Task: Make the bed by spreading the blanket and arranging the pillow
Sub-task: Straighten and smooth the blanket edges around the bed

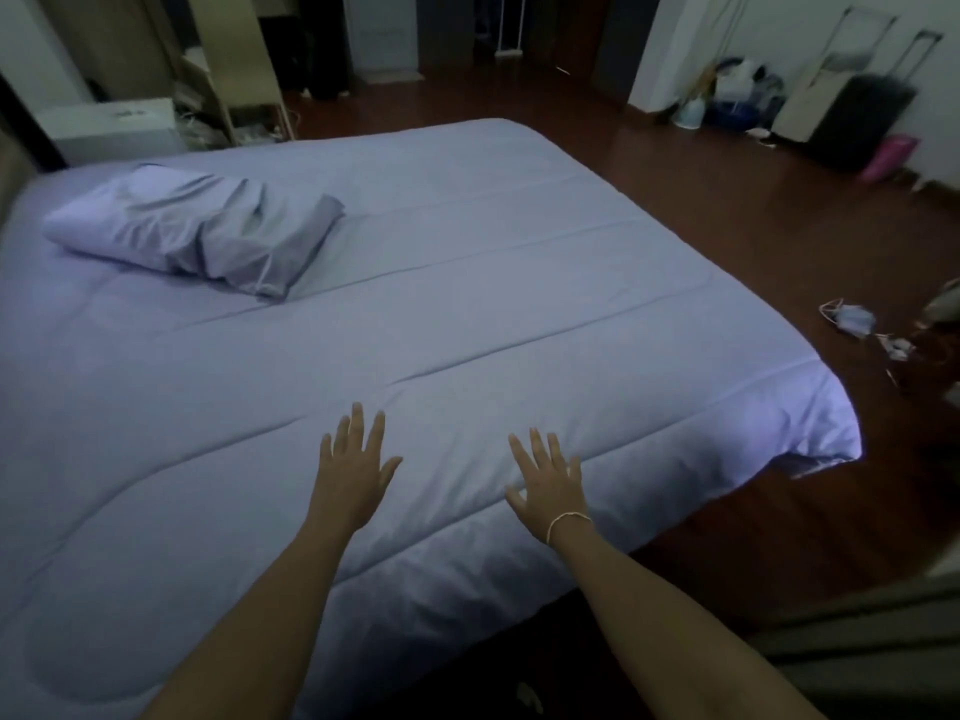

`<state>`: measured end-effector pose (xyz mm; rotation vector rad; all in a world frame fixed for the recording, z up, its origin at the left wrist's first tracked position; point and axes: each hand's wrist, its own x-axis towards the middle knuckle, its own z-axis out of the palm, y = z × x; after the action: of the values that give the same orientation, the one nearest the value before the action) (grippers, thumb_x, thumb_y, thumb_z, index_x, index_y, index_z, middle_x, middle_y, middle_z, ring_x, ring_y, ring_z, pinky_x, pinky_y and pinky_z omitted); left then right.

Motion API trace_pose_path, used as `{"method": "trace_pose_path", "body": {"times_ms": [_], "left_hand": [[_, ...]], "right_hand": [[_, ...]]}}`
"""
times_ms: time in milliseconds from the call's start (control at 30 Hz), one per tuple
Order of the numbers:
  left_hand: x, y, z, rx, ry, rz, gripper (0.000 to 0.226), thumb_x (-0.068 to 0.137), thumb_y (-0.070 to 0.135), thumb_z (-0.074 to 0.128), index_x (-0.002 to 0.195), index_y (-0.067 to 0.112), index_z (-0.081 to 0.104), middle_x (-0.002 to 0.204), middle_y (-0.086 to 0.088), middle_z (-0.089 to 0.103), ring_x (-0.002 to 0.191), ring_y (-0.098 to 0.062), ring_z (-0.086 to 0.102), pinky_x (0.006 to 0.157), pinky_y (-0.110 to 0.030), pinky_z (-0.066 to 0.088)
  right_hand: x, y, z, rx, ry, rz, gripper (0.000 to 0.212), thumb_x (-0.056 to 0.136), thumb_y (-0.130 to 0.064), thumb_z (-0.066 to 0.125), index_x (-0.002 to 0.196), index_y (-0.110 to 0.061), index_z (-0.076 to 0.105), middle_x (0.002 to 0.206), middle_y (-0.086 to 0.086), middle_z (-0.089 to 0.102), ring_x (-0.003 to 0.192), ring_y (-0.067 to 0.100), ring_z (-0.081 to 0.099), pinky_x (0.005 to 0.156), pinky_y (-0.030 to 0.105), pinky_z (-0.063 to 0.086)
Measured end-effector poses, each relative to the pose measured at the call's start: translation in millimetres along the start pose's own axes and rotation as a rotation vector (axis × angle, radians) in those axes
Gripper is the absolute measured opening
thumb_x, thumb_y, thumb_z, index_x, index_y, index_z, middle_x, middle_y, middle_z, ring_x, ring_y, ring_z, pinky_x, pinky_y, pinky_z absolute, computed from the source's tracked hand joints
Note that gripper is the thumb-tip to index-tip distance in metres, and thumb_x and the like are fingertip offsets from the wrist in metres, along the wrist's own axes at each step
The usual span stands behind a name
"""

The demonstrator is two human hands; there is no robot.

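Now both hands lie palm down with fingers spread, grasping nothing, on the blanket (467,314) near its 6 o'clock edge: the left hand (353,472) beside the right hand (548,483), which wears a thin wrist band (566,521). Spread almost flat, the blanket covers the bed, with 1 corner hanging over the floor (727,200) at 3 o'clock. At 10 o'clock the rumpled pillow (192,233) rests on it.

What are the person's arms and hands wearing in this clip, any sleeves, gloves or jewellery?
Both forearms are bare, with no sleeves in view, and there are no gloves. The right hand has a thin pale string-like bracelet around its wrist. The left hand shows no ring, watch or band.
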<state>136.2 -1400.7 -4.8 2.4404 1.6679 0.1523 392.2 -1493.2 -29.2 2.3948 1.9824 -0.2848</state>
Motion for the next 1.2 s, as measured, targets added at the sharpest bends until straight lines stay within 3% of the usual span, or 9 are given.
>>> {"method": "trace_pose_path", "body": {"times_ms": [267, 433, 600, 800, 1200], "left_hand": [[65.8, 181.3, 34.4, -0.01, -0.081, 0.114, 0.068, 0.097, 0.045, 0.036, 0.151, 0.016, 0.006, 0.159, -0.018, -0.003, 0.147, -0.034, 0.007, 0.118, -0.049, 0.009], [109.7, 264.3, 51.6, 0.024, -0.149, 0.232, 0.068, 0.098, 0.044, 0.035, 0.151, 0.016, 0.004, 0.159, -0.016, -0.006, 0.147, -0.033, 0.003, 0.119, -0.048, 0.006], [163.9, 333.4, 81.7, 0.063, -0.188, 0.294, 0.068, 0.096, 0.038, 0.045, 0.15, 0.013, 0.014, 0.158, -0.019, 0.004, 0.145, -0.037, 0.015, 0.117, -0.052, 0.016], [247.7, 436.0, 134.8, 0.048, -0.238, 0.35, 0.068, 0.097, 0.043, 0.039, 0.151, 0.015, 0.009, 0.159, -0.018, 0.0, 0.146, -0.035, 0.01, 0.118, -0.05, 0.012], [393.2, 664.1, 195.8, -0.045, -0.336, 0.353, 0.057, 0.098, 0.037, 0.04, 0.147, 0.013, 0.026, 0.156, -0.015, 0.023, 0.142, -0.03, 0.027, 0.117, -0.047, 0.014]], "right_hand": [[12.7, 175.5, -27.2, 0.008, 0.016, 0.127, 0.076, 0.091, -0.052, 0.041, 0.149, -0.032, -0.003, 0.16, 0.005, -0.002, 0.147, 0.031, -0.002, 0.114, 0.057, 0.01], [22.9, 256.8, -36.0, 0.096, 0.028, 0.262, 0.079, 0.089, -0.052, 0.044, 0.15, -0.031, -0.003, 0.16, 0.006, -0.004, 0.147, 0.031, -0.002, 0.115, 0.056, 0.013], [38.8, 336.6, -45.0, 0.172, 0.046, 0.397, 0.082, 0.087, -0.049, 0.047, 0.149, -0.034, -0.004, 0.16, 0.002, -0.004, 0.148, 0.027, -0.003, 0.115, 0.056, 0.01], [85.6, 447.3, -51.6, 0.172, 0.056, 0.432, 0.083, 0.088, -0.05, 0.05, 0.149, -0.034, -0.005, 0.16, 0.005, -0.002, 0.148, 0.03, -0.002, 0.116, 0.056, 0.011], [161.1, 677.6, -70.9, 0.201, -0.131, 0.528, 0.092, 0.087, -0.044, 0.058, 0.147, -0.037, -0.011, 0.159, 0.005, -0.015, 0.147, 0.032, -0.009, 0.117, 0.052, 0.015]]}}
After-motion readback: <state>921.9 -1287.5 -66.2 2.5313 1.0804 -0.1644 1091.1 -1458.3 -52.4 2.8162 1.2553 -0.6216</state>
